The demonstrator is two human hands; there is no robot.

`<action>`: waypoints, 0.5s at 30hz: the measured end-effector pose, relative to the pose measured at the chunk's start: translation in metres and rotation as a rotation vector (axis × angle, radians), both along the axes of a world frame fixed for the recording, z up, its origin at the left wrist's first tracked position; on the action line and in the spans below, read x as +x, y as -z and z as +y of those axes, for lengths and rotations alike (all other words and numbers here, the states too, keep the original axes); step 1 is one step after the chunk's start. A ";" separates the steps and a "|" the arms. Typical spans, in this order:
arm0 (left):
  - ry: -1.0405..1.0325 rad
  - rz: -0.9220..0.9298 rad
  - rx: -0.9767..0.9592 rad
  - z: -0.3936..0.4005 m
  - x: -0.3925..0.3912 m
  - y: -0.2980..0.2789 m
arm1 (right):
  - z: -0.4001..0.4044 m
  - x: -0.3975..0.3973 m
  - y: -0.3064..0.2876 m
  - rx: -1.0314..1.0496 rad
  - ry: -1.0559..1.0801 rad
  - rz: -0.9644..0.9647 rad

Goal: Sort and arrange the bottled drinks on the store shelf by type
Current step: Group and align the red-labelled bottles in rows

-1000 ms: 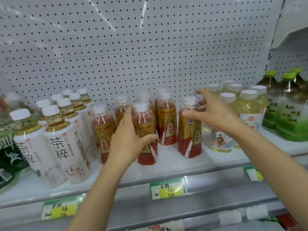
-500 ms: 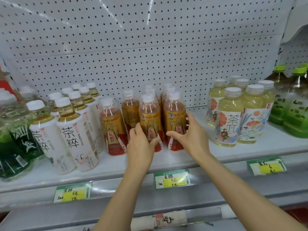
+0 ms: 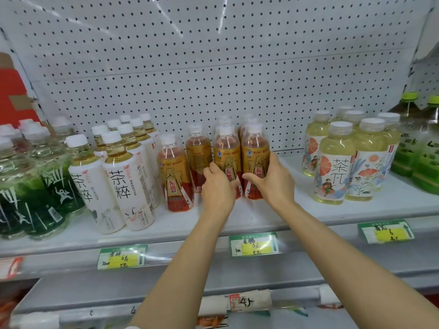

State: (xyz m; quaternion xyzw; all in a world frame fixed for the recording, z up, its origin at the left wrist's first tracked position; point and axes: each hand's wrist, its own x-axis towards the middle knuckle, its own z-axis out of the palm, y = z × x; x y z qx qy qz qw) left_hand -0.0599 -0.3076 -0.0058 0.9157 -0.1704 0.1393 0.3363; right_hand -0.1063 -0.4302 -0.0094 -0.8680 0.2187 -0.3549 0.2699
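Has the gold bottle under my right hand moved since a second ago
Yes. The right hand slid that gold bottle left along the shelf, away from the pale yellow bottles, against the other gold bottles.

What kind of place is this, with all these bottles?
Most likely a shop's drinks aisle: bottled drinks stand grouped by type on a white shelf, handwritten price tags line its front edge, and a pegboard back panel rises behind.
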 end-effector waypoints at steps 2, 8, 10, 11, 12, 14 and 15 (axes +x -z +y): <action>0.031 -0.006 -0.017 0.002 0.004 0.004 | -0.001 0.003 -0.001 -0.005 0.000 0.002; -0.150 -0.466 -0.431 0.046 -0.019 0.023 | -0.006 0.007 0.004 -0.019 -0.006 0.015; -0.274 -0.390 -0.539 0.056 -0.018 0.024 | -0.006 0.007 0.006 0.003 -0.008 0.022; -0.299 -0.266 -0.543 0.059 -0.013 0.024 | -0.004 0.007 0.007 0.019 -0.011 0.018; -0.314 -0.147 -0.523 0.059 -0.006 0.024 | -0.002 0.005 0.009 0.031 -0.016 0.003; -0.323 -0.021 -0.497 0.061 0.007 0.023 | 0.006 -0.003 0.013 0.022 -0.010 -0.059; -0.325 -0.002 -0.498 0.062 0.013 0.024 | 0.011 -0.009 0.015 0.000 0.003 -0.104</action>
